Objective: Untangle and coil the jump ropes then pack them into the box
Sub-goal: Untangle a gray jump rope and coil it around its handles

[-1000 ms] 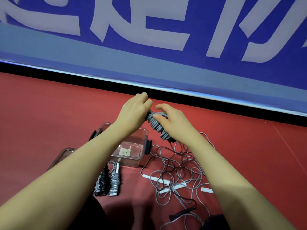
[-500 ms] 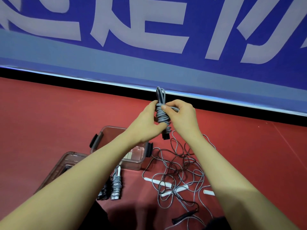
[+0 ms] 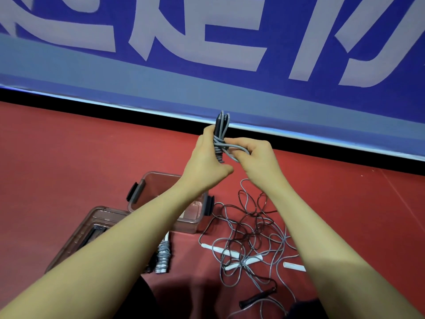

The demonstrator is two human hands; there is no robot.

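A single head-worn wide-angle view is provided, directed forward and down along both forearms. The red floor (image 3: 69, 157) is seen at close range, bounded ahead by a blue banner (image 3: 207, 54).
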